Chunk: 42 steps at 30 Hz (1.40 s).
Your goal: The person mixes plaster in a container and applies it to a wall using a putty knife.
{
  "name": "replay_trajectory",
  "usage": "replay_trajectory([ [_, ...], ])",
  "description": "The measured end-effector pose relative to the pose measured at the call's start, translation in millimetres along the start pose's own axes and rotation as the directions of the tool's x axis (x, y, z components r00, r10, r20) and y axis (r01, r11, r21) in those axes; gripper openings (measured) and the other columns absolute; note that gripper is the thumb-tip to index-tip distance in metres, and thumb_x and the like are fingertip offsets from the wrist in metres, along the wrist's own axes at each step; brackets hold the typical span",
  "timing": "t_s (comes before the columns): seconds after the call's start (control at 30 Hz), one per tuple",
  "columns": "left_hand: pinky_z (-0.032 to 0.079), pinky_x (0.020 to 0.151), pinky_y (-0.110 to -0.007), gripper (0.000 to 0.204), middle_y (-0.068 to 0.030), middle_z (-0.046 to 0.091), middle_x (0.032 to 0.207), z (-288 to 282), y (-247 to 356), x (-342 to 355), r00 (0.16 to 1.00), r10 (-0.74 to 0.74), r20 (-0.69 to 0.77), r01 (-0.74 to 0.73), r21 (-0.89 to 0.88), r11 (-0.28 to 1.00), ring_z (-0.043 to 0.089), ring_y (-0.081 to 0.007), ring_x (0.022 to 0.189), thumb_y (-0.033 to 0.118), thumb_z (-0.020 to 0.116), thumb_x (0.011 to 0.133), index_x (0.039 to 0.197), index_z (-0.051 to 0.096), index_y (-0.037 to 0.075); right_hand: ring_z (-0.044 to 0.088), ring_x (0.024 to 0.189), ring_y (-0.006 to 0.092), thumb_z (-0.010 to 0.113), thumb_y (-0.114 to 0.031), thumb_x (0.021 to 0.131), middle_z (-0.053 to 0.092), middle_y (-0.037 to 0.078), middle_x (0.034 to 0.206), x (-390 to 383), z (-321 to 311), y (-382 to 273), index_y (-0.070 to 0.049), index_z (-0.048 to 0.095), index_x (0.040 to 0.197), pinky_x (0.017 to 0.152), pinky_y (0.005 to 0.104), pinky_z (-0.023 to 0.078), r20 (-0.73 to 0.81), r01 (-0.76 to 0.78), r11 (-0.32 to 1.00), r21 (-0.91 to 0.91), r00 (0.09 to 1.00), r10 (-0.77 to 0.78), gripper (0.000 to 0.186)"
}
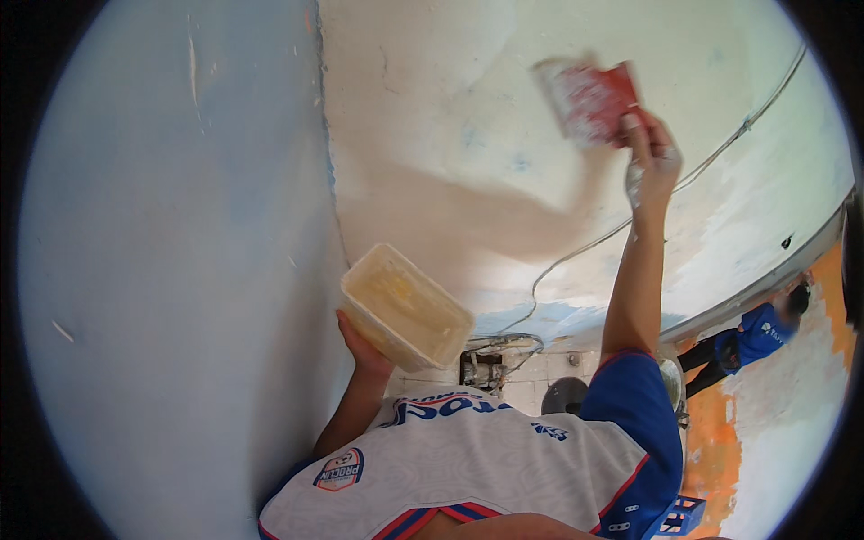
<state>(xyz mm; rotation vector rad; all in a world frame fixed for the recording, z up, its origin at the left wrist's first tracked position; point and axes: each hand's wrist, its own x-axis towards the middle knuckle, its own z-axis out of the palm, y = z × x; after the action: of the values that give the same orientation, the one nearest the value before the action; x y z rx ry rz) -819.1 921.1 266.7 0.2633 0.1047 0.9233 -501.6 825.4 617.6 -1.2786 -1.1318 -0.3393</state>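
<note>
One flat, red, square-edged spreader, smeared white, is at the pale plastered wall, contact unclear; the right hand pinches its lower right corner between thumb and fingers. Nearer the wall's left edge, the left hand grips a rectangular, translucent plastic tub, some fingers hidden.

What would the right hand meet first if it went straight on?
Probably the pale wall, touched first by the red spreader in the right hand; the depth between them is unclear.
</note>
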Motion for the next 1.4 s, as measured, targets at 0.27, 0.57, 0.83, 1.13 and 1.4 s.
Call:
replay_trajectory([
  [0.27, 0.040, 0.117, -0.049, 0.088, -0.0086, 0.047, 0.157, -14.9, -4.5, 0.4, 0.999, -0.029, 0.022, 0.030, -0.030, 0.999, 0.047, -0.0310, 0.142, 0.079, 0.034, 0.097, 0.158, 0.039, 0.016, 0.065, 0.079, 0.0118, 0.070, -0.015, 0.100, 0.074, 0.006, 0.098, 35.2, -4.2, -9.0, 0.003, 0.071, 0.118, 0.073, 0.0270, 0.053, -0.131, 0.076, 0.997, -0.003, 0.988, -0.076, 0.025],
  [0.57, 0.039, 0.118, -0.050, 0.087, -0.0085, 0.045, 0.158, -11.4, -6.7, 6.1, 1.000, -0.021, -0.013, 0.021, -0.040, 0.999, 0.045, -0.0313, 0.144, 0.079, 0.034, 0.098, 0.159, 0.038, 0.017, 0.066, 0.070, 0.0198, 0.068, -0.024, 0.099, 0.076, 0.011, 0.096, -1.0, 15.7, 10.0, -0.005, 0.074, 0.115, 0.067, 0.0367, 0.053, 0.352, 0.021, 0.959, -0.282, 0.932, 0.083, 0.026],
  [0.83, 0.039, 0.118, -0.050, 0.087, -0.0085, 0.045, 0.159, -12.2, -12.4, 6.9, 0.999, -0.049, -0.005, 0.048, -0.101, 0.994, 0.045, -0.0315, 0.144, 0.078, 0.033, 0.098, 0.159, 0.037, 0.017, 0.065, 0.074, 0.0122, 0.070, -0.011, 0.100, 0.073, 0.004, 0.090, -1.4, -4.8, 11.9, 0.002, 0.073, 0.117, 0.069, 0.0265, 0.052, 0.249, -0.081, 0.973, -0.216, 0.959, 0.135, 0.022],
  [1.13, 0.040, 0.118, -0.050, 0.087, -0.0091, 0.045, 0.159, -13.4, -16.1, 8.5, 0.998, -0.067, 0.001, 0.066, -0.087, 0.994, 0.046, -0.0312, 0.144, 0.078, 0.032, 0.098, 0.159, 0.036, 0.016, 0.060, 0.068, 0.0097, 0.069, -0.015, 0.101, 0.072, 0.004, 0.088, 31.4, -14.4, -20.2, 0.003, 0.072, 0.116, 0.063, 0.0236, 0.048, -0.165, 0.162, 0.977, -0.137, 0.969, -0.184, 0.024],
  [1.4, 0.041, 0.117, -0.050, 0.086, -0.0087, 0.045, 0.158, 7.8, -15.1, 16.4, 1.000, -0.019, 0.018, 0.019, -0.022, 1.000, 0.046, -0.0311, 0.143, 0.078, 0.034, 0.098, 0.159, 0.036, 0.016, 0.061, 0.076, 0.0060, 0.067, -0.011, 0.101, 0.074, 0.003, 0.098, 9.8, 10.4, 29.3, -0.002, 0.074, 0.116, 0.067, 0.0234, 0.051, 0.219, 0.233, 0.870, -0.435, 0.964, -0.148, 0.019],
])
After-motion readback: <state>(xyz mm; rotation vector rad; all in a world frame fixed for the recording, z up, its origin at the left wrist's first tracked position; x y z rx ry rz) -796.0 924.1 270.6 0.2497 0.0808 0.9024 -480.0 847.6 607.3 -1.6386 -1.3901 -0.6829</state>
